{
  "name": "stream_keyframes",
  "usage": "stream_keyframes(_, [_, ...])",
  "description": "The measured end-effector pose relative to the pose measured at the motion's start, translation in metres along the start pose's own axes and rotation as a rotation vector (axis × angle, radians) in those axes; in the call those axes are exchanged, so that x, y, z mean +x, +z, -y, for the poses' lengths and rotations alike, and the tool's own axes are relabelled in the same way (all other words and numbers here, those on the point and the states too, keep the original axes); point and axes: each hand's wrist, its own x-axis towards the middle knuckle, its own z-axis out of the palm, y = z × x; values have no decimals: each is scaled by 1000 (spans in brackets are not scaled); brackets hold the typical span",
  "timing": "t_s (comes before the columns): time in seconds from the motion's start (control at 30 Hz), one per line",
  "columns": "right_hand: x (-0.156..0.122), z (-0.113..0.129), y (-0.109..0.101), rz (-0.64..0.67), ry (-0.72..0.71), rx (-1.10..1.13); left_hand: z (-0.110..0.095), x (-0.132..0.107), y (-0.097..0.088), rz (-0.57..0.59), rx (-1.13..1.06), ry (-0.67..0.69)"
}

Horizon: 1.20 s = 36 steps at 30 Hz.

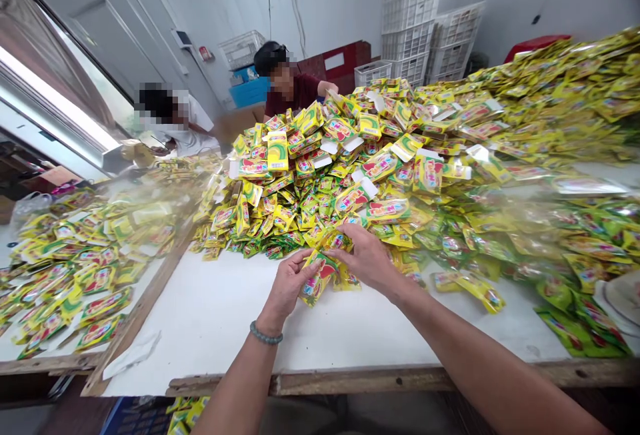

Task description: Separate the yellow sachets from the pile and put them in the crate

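Note:
My left hand [290, 285], with a beaded bracelet [266, 334] at its wrist, pinches a small yellow and green printed carton [319, 280] above the white tabletop [215, 315]. Close beside it, my right hand [367, 258] has its thumb and fingers closed on a yellow candy packet [339, 242] at the carton's upper end. Whether the packet is partly inside the carton I cannot tell. Right behind both hands rises a heap of printed cartons [387, 210], some with white flaps standing up, mixed with small green and yellow packets [320, 203].
Left of a wooden divider [150, 288] lie more cartons [100, 278]. Packets [575, 82] are piled high at the right. Two people [295, 92] work across the table. White crates [410, 22] stand stacked behind, and a blue crate [137, 415] sits below the front edge.

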Motion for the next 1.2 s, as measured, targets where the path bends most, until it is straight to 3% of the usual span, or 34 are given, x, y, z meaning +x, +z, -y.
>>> stream_keyframes(0.13, [-4, 5, 1, 47, 7, -36, 2, -3, 4, -8, 85, 68])
stream_keyframes(0.33, [1, -4, -4, 120, 119, 121, -1, 0, 7, 70, 49, 117])
stream_keyframes(0.57, [-3, 2, -1, 260, 155, 159, 2, -3, 7, 50, 42, 70])
stream_keyframes(0.73, [-1, 4, -5, 200, 168, 238, 2, 0, 8, 44, 7, 40])
stream_keyframes(0.87, [-4, 8, -1, 313, 153, 225, 1, -1, 10, 44, 59, 60])
stream_keyframes(1.07, [-6, 18, -9, 457, 326, 449, 3, -3, 13, 87, 131, 35])
stream_keyframes(1.2, [-7, 19, -6, 479, 343, 440, 9, -1, 15, 68, 148, 36])
